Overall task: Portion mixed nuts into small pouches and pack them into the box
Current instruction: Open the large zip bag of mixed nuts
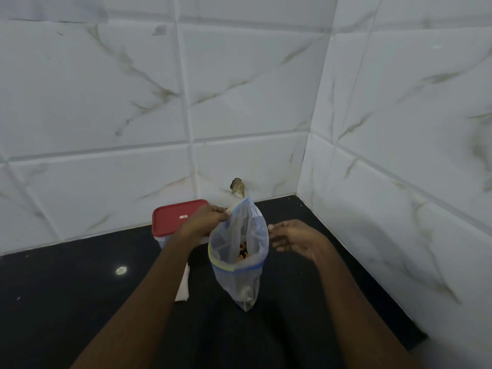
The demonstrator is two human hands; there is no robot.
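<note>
A clear zip pouch (238, 251) with a blue and yellow seal hangs over the black counter, its mouth gaping toward me. A few nuts (242, 253) show through the opening. My left hand (205, 221) pinches the pouch's far top edge and holds it up. My right hand (291, 238) hovers just right of the pouch with fingers loosely curled, holding nothing. Behind my left hand stands a plastic box with a red lid (173, 218), shut.
The black counter (80, 288) runs into a corner of white marbled wall tiles at the back and right. A white cloth or paper (183, 287) lies under my left forearm. A chipped hole (237, 186) marks the back wall.
</note>
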